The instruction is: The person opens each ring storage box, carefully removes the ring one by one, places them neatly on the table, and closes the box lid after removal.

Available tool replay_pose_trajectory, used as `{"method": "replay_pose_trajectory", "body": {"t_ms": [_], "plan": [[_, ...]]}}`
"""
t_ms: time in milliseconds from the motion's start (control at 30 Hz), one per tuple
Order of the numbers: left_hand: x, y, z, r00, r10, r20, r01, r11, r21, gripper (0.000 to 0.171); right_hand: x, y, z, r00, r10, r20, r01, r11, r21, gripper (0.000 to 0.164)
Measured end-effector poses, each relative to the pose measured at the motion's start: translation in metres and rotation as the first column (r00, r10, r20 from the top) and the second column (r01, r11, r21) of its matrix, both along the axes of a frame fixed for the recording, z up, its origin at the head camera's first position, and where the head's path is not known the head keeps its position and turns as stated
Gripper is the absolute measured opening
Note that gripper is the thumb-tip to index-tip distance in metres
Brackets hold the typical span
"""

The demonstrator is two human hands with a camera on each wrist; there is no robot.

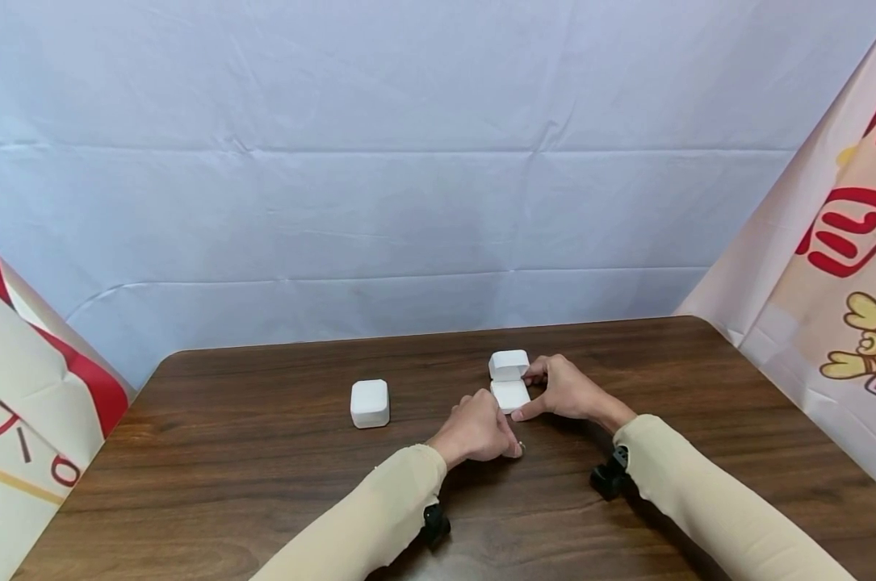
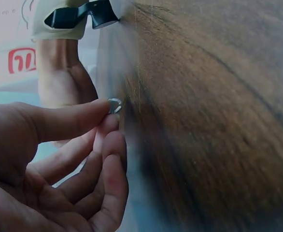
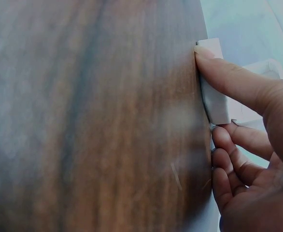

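Note:
Between thumb and forefinger my left hand (image 1: 479, 430) pinches a small silver ring (image 2: 115, 105), just above the table in front of a white ring box (image 1: 510, 394). That box stands with its lid raised, its white inside facing me. My right hand (image 1: 570, 389) grips the box from its right side, the thumb at the front corner and the other fingers behind. In the right wrist view the thumb (image 3: 228, 77) lies along the box base (image 3: 215, 99), which rests on the table. What lies inside the box cannot be made out.
A second white box (image 1: 370, 403), lid down, sits on the brown wooden table (image 1: 263, 484) to the left of my hands. Behind the table hangs a pale cloth (image 1: 408, 202). Printed cloths hang at both sides.

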State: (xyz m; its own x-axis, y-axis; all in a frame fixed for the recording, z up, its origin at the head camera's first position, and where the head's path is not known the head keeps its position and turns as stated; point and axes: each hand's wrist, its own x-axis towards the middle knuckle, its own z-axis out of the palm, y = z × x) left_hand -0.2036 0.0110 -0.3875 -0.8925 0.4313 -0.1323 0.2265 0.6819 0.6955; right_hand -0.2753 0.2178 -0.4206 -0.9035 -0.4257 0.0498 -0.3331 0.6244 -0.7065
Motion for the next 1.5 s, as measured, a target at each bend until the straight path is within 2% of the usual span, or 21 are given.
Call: {"method": "replay_pose_trajectory", "body": {"t_ms": [133, 533, 1500], "plan": [[0.0002, -0.0001, -0.0005, 1.000, 0.001, 0.028, -0.001, 1.000, -0.011, 0.020, -0.0002, 0.0001, -0.0004, 1.000, -0.001, -0.005, 0.001, 1.000, 0.002, 0.042], [0.0018, 0.0016, 0.0002, 1.000, -0.015, -0.006, 0.014, 0.996, -0.086, 0.026, -0.0014, 0.0006, -0.0011, 1.000, -0.010, 0.002, 0.010, 1.000, 0.000, 0.044], [0.0021, 0.0016, -0.0004, 1.000, -0.021, 0.007, 0.021, 0.996, -0.088, 0.029, -0.0012, 0.0006, -0.0022, 1.000, -0.010, 0.007, 0.010, 1.000, 0.007, 0.044]]}}
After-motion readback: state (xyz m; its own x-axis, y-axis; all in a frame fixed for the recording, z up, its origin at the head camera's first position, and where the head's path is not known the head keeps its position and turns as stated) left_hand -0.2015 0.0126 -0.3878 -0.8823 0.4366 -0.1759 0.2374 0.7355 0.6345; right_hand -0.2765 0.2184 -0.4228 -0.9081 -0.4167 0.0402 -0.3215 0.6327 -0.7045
